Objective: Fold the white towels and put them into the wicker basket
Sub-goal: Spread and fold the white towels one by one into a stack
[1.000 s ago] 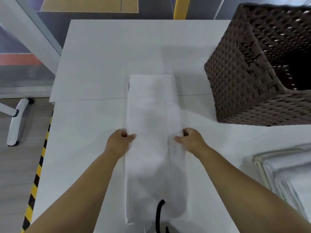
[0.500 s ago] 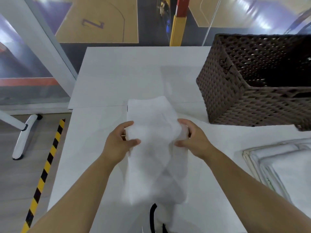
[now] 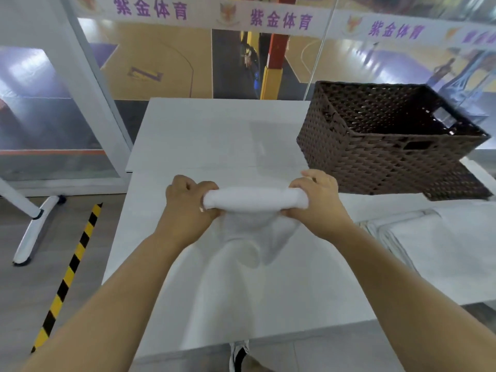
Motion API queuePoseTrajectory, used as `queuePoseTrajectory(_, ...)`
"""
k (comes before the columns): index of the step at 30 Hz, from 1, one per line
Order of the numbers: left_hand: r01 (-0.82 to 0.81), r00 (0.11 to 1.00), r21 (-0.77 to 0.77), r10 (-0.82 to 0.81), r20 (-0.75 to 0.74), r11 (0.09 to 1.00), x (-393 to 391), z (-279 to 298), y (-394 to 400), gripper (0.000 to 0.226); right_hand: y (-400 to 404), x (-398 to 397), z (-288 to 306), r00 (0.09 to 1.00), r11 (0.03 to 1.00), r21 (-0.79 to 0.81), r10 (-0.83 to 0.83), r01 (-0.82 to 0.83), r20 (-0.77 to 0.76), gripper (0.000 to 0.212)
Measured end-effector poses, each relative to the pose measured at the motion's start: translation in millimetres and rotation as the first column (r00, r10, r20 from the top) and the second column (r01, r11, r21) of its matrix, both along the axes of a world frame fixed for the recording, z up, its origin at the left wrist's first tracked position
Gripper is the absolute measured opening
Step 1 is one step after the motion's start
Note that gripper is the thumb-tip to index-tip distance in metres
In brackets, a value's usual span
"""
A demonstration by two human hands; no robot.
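Observation:
A white towel point(image 3: 252, 210) hangs doubled over in the air above the white table point(image 3: 214, 135). My left hand point(image 3: 188, 205) grips its folded top edge at the left end. My right hand point(image 3: 316, 202) grips the right end. The towel's loose ends droop toward me between my forearms. The dark brown wicker basket point(image 3: 375, 162) stands at the back right of the table, just right of my right hand; what I see of its inside is dark and bare.
A stack of flat white towels point(image 3: 440, 248) lies on the table at the right, in front of the basket. A glass wall stands behind the table. Yellow-black tape point(image 3: 69, 275) marks the floor at the left beside a white stand foot point(image 3: 32, 232).
Both hands lifted the towel off the table and brought it up doubled over. The view tilted up, showing more of the basket and the glass wall.

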State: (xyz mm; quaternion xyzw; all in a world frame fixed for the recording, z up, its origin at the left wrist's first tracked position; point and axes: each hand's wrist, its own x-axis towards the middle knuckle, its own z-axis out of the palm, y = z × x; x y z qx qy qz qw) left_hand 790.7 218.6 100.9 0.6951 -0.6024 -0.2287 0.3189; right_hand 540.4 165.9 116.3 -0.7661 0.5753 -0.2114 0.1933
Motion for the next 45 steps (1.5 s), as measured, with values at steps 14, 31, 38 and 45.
queuePoseTrajectory(14, 0.094, 0.932, 0.243, 0.001, -0.363, 0.965, -26.8, -22.7, 15.3, 0.039, 37.6, -38.8, -3.5, 0.923, 0.866, 0.435, -0.348, 0.247, 0.167, 0.057)
queuePoseTrajectory(31, 0.392, 0.772, 0.558, -0.592, 0.233, 0.731, -59.6, -144.9, 30.0, 0.072, 59.0, -56.9, -130.2, 0.775, 0.825, 0.558, 0.409, -0.089, -0.482, 0.070)
queuePoseTrajectory(38, 0.393, 0.771, 0.592, -0.603, 0.205, 0.704, -54.3, -152.0, 19.1, 0.071, 66.3, -79.4, -152.1, 0.827, 0.790, 0.610, 0.385, -0.065, -0.410, 0.073)
queuePoseTrajectory(45, 0.408, 0.791, 0.360, -0.522, 0.319, 0.839, -56.0, -150.0, 32.1, 0.049, 84.0, -65.4, -149.8, 0.988, 0.780, 0.607, -0.100, 0.152, -0.119, 0.070)
